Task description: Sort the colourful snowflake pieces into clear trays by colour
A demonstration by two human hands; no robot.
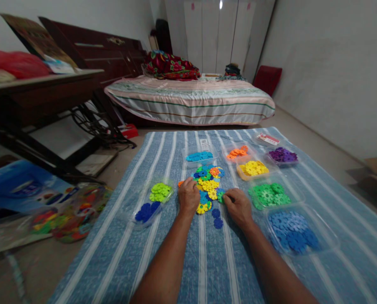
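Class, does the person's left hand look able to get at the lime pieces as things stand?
Probably yes: the lime pieces lie close by, left of the left hand, and no lid shows over them. Only the clear tub's wall and an orange piece seem between.

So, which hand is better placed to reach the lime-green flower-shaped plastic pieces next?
Probably the left hand: the lime-green pieces lie nearer it, while the right hand sits beyond the multicoloured plastic pile.
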